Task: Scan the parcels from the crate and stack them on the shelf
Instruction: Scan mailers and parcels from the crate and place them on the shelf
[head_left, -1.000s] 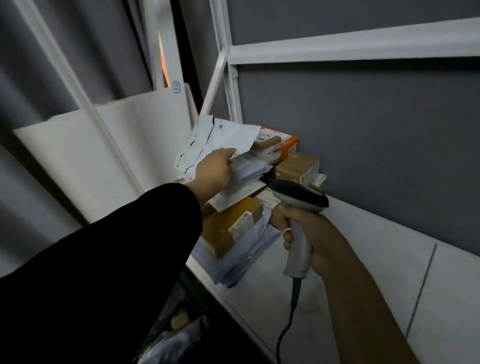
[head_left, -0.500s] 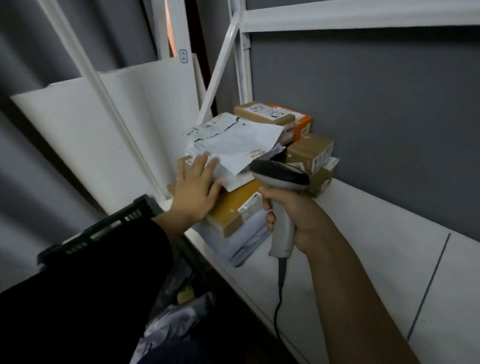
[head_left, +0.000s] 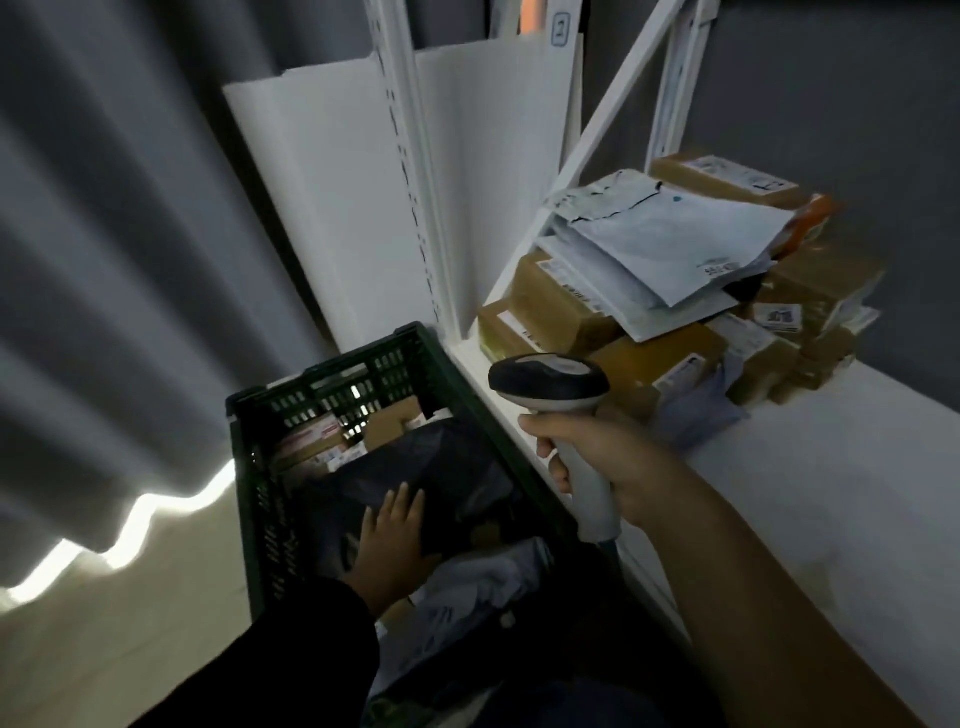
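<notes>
A dark green slatted crate (head_left: 332, 374) stands on the floor left of the white shelf (head_left: 805, 493). Inside it lie a black plastic parcel (head_left: 467, 467), a grey bag (head_left: 493, 577) and small boxes (head_left: 311, 441) at the far end. My left hand (head_left: 392, 535) rests flat on the black parcel with its fingers spread. My right hand (head_left: 613, 457) grips a grey handheld scanner (head_left: 550, 384) above the shelf's edge. On the shelf's left end is a pile of brown boxes (head_left: 550, 312) with a white mailer (head_left: 675, 239) on top.
A white perforated shelf post (head_left: 410, 171) and a diagonal brace (head_left: 602, 114) rise beside the pile. A white board (head_left: 322, 182) leans behind the crate. A grey curtain (head_left: 104, 260) hangs at the left. The shelf's right part shows bare white surface.
My left hand has let go of the white mailer on the pile and dropped into the crate onto the black parcel. The view has swung down and left. The scanner stays in my right hand.
</notes>
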